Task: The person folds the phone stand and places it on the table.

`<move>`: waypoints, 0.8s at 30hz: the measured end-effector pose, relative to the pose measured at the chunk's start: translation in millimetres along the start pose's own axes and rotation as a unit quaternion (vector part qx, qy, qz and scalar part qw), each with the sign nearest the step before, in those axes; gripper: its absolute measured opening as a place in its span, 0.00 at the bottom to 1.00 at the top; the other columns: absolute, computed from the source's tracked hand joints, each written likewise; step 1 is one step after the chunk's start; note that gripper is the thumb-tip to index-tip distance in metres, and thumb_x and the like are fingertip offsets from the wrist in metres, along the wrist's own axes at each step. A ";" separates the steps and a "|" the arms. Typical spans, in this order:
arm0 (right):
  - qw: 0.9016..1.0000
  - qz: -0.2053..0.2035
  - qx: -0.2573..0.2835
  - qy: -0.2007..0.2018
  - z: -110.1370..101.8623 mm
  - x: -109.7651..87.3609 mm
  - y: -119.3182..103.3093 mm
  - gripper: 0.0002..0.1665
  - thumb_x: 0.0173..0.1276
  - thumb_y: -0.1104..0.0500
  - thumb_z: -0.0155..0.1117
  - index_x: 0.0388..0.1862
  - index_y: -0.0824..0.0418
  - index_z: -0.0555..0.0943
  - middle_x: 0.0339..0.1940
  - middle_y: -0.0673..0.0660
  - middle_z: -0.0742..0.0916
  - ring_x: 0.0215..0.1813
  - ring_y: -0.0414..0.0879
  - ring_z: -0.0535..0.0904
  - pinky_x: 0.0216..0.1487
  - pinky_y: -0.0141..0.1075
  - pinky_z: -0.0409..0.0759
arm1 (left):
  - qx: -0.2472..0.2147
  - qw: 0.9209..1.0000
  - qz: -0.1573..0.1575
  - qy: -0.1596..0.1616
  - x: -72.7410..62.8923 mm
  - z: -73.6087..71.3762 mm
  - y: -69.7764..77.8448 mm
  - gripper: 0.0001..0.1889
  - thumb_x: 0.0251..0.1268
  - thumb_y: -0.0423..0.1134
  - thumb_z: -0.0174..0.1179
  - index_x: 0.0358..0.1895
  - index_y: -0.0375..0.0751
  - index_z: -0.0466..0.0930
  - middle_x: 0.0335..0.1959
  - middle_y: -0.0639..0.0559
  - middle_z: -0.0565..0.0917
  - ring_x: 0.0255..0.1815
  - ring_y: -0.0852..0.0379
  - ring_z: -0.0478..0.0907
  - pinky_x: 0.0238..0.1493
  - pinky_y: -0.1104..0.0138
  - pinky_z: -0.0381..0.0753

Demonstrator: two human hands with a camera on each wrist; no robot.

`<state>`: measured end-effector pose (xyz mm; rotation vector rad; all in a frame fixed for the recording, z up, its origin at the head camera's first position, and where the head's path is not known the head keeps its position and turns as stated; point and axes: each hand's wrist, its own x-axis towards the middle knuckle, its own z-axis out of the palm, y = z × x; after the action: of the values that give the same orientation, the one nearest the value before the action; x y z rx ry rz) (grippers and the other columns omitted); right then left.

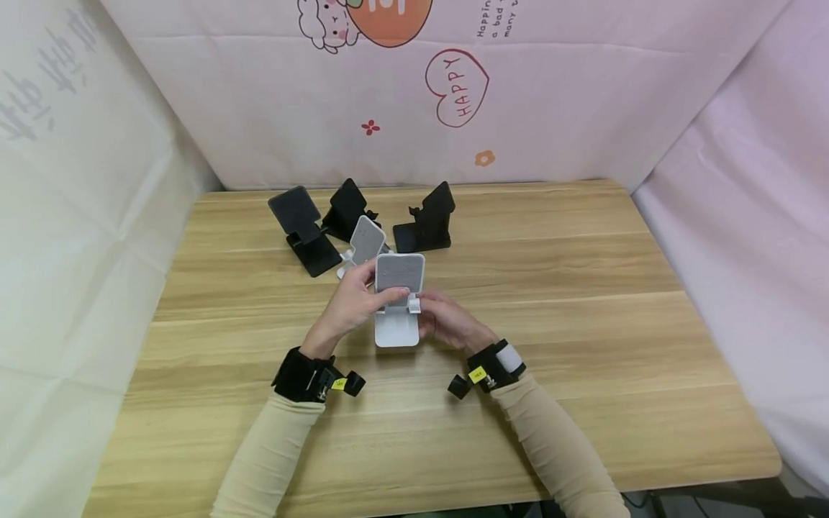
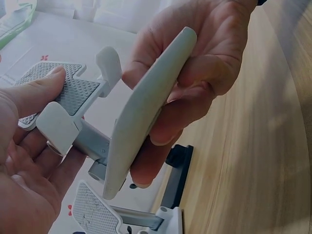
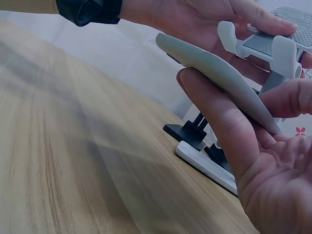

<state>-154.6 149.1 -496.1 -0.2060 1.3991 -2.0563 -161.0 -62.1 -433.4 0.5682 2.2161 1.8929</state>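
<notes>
Left hand [image 1: 350, 301] clamping padded plate [image 2: 79, 91] of white stand [image 1: 397, 331], right hand [image 1: 450, 324] gripping base [image 2: 146, 109] — apparently angle adjustment; next move likely calls for steady opposing holds.

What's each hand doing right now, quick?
Left hand: holding the nearer white stand by its padded plate.
Right hand: holding that stand's base.

Three black stands [image 1: 435, 216], two white stands [image 1: 399, 272], one table [image 1: 615, 324]
</notes>
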 end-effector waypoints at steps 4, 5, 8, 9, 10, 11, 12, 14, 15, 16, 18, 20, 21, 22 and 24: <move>1.000 0.000 0.001 -0.003 -0.6 -0.5 0.1 0.21 0.80 0.66 0.43 0.65 0.77 0.69 0.41 0.55 0.88 0.35 0.42 0.87 0.30 0.26 0.85 | 0.004 1.000 0.005 0.004 0.8 -0.4 -1.7 0.25 0.64 0.28 0.70 0.64 0.29 0.78 0.58 0.35 0.84 0.61 0.42 0.80 0.68 0.47 0.74; 1.000 0.001 0.000 -0.005 -0.4 -0.6 0.0 0.20 0.80 0.66 0.43 0.65 0.75 0.69 0.41 0.55 0.88 0.34 0.42 0.87 0.30 0.26 0.85 | 0.004 1.000 0.007 0.007 1.1 -0.6 -2.4 0.25 0.64 0.28 0.71 0.63 0.29 0.78 0.58 0.35 0.84 0.61 0.42 0.80 0.68 0.47 0.75; 1.000 0.005 -0.005 -0.013 0.1 -0.5 -0.6 0.22 0.79 0.66 0.44 0.67 0.77 0.67 0.43 0.55 0.87 0.35 0.42 0.87 0.31 0.27 0.85 | 0.006 1.000 0.015 0.014 2.2 -0.9 -4.3 0.24 0.63 0.27 0.71 0.62 0.28 0.79 0.57 0.34 0.85 0.61 0.42 0.80 0.67 0.48 0.77; 1.000 0.006 -0.007 -0.016 0.3 -0.4 -0.8 0.24 0.78 0.67 0.44 0.69 0.78 0.65 0.44 0.55 0.87 0.36 0.42 0.88 0.31 0.27 0.85 | 0.007 1.000 0.018 0.018 2.5 -1.0 -4.8 0.24 0.63 0.27 0.71 0.62 0.29 0.79 0.57 0.35 0.85 0.61 0.42 0.80 0.66 0.48 0.77; 1.000 0.007 -0.009 -0.019 0.6 -0.3 -0.9 0.26 0.77 0.67 0.44 0.70 0.80 0.63 0.45 0.55 0.87 0.36 0.42 0.88 0.32 0.27 0.86 | 0.008 1.000 0.022 0.021 2.8 -1.0 -5.2 0.24 0.62 0.27 0.71 0.62 0.29 0.79 0.57 0.35 0.85 0.60 0.43 0.80 0.66 0.48 0.78; 1.000 0.009 -0.011 -0.020 1.0 -0.2 -1.2 0.28 0.76 0.68 0.45 0.71 0.81 0.61 0.46 0.55 0.87 0.37 0.42 0.88 0.32 0.27 0.86 | 0.009 0.999 0.025 0.025 2.9 -0.9 -5.3 0.24 0.62 0.26 0.72 0.62 0.29 0.80 0.57 0.35 0.85 0.60 0.43 0.81 0.65 0.48 0.79; 1.000 0.010 -0.011 -0.020 1.3 0.0 -1.2 0.30 0.75 0.68 0.45 0.72 0.81 0.60 0.46 0.55 0.87 0.38 0.42 0.88 0.32 0.27 0.86 | 0.010 0.999 0.029 0.029 3.0 -0.7 -5.5 0.24 0.61 0.26 0.72 0.62 0.30 0.80 0.57 0.36 0.85 0.60 0.44 0.81 0.64 0.49 0.79; 1.000 0.013 -0.012 -0.019 1.9 0.3 -1.3 0.31 0.74 0.68 0.46 0.73 0.82 0.59 0.47 0.55 0.87 0.39 0.42 0.87 0.33 0.27 0.86 | 0.012 0.999 0.038 0.036 3.2 -0.5 -6.0 0.24 0.61 0.27 0.72 0.61 0.30 0.81 0.56 0.36 0.86 0.59 0.45 0.81 0.63 0.50 0.80; 1.000 0.014 -0.013 -0.018 2.1 0.5 -1.3 0.31 0.74 0.68 0.47 0.73 0.82 0.60 0.47 0.55 0.86 0.39 0.43 0.87 0.33 0.27 0.86 | 0.013 0.998 0.042 0.040 3.2 -0.4 -6.2 0.24 0.61 0.26 0.72 0.61 0.31 0.81 0.55 0.37 0.86 0.58 0.45 0.82 0.61 0.51 0.81; 1.000 0.015 -0.013 -0.017 2.2 0.6 -1.3 0.31 0.74 0.68 0.47 0.72 0.82 0.61 0.47 0.55 0.86 0.40 0.43 0.87 0.34 0.28 0.86 | 0.014 0.998 0.047 0.044 3.2 -0.3 -6.6 0.24 0.60 0.26 0.73 0.60 0.31 0.81 0.55 0.37 0.86 0.57 0.46 0.82 0.61 0.52 0.81; 1.000 0.017 -0.013 -0.019 1.9 1.2 -0.7 0.30 0.74 0.68 0.48 0.71 0.81 0.62 0.47 0.55 0.87 0.40 0.43 0.88 0.34 0.28 0.86 | 0.017 0.997 0.055 0.049 3.1 -0.1 -7.0 0.23 0.60 0.26 0.73 0.60 0.31 0.82 0.54 0.37 0.87 0.56 0.46 0.83 0.59 0.54 0.82; 0.999 0.016 -0.016 -0.024 1.2 1.6 -0.1 0.30 0.74 0.67 0.48 0.71 0.81 0.62 0.47 0.55 0.87 0.41 0.43 0.88 0.35 0.28 0.87 | 0.023 0.996 0.061 0.053 3.1 0.0 -7.7 0.23 0.60 0.26 0.73 0.59 0.31 0.82 0.54 0.37 0.87 0.56 0.46 0.83 0.59 0.55 0.83; 0.999 0.016 -0.017 -0.026 0.7 2.0 0.2 0.30 0.74 0.67 0.48 0.71 0.81 0.62 0.47 0.55 0.87 0.41 0.43 0.88 0.35 0.28 0.87 | 0.025 0.996 0.063 0.055 3.3 0.1 -8.3 0.23 0.60 0.26 0.73 0.59 0.31 0.82 0.54 0.37 0.87 0.56 0.47 0.83 0.58 0.55 0.83; 0.999 0.015 -0.017 -0.028 0.2 2.4 0.6 0.30 0.74 0.67 0.48 0.72 0.81 0.62 0.48 0.55 0.87 0.42 0.43 0.88 0.35 0.28 0.87 | 0.027 0.996 0.065 0.056 3.3 0.2 -8.3 0.22 0.59 0.26 0.73 0.59 0.31 0.83 0.54 0.37 0.87 0.56 0.46 0.83 0.58 0.55 0.83; 0.999 0.014 -0.018 -0.031 -0.4 2.8 1.2 0.31 0.74 0.67 0.48 0.72 0.81 0.61 0.48 0.55 0.87 0.42 0.43 0.88 0.35 0.28 0.87 | 0.031 0.996 0.068 0.057 3.3 0.4 -8.2 0.22 0.60 0.26 0.73 0.58 0.32 0.83 0.53 0.38 0.87 0.55 0.46 0.84 0.58 0.54 0.83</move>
<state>-156.5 147.6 -498.0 -0.2613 1.3953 -1.9859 -165.3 -61.4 -441.2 0.6514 2.3705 1.9757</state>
